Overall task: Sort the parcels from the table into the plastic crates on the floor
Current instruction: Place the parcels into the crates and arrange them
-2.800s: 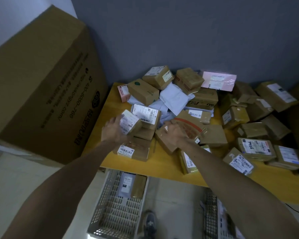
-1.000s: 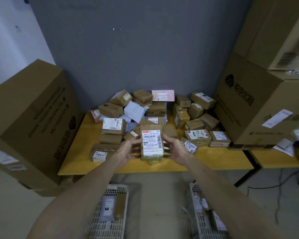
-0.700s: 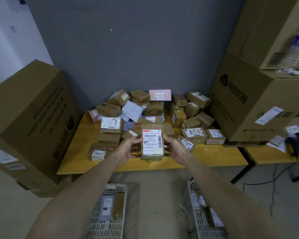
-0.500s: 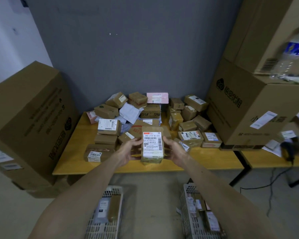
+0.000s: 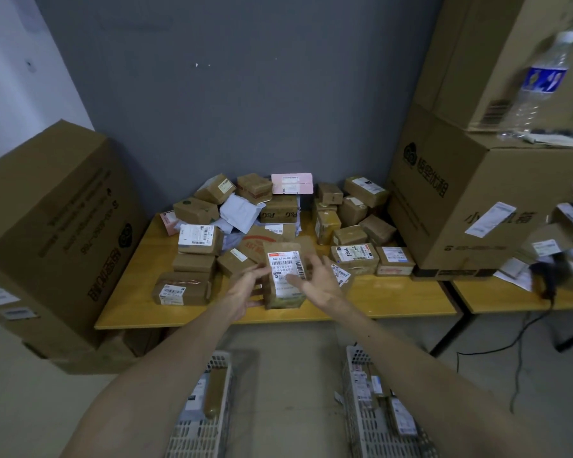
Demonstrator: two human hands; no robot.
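Note:
A brown parcel (image 5: 284, 276) with a white barcode label facing me stands upright in both hands, above the front edge of the yellow table (image 5: 394, 302). My left hand (image 5: 245, 289) grips its left edge with curled fingers. My right hand (image 5: 318, 282) holds the right side, with the thumb lying across the label. A pile of brown parcels (image 5: 262, 213) covers the back and middle of the table. Two grey plastic crates stand on the floor below: the left crate (image 5: 192, 438) and the right crate (image 5: 364, 434), each with a few parcels inside.
A large cardboard carton (image 5: 57, 226) leans at the table's left end. Stacked cartons (image 5: 477, 200) stand on its right end, with a water bottle (image 5: 540, 77) on top. A second table (image 5: 497, 299) with more parcels adjoins on the right, and a black cable (image 5: 516, 328) hangs to the floor.
Both hands lifted the parcel off the pile and turned its label to face me. In the last half second my right thumb slid onto the label and the fingers spread.

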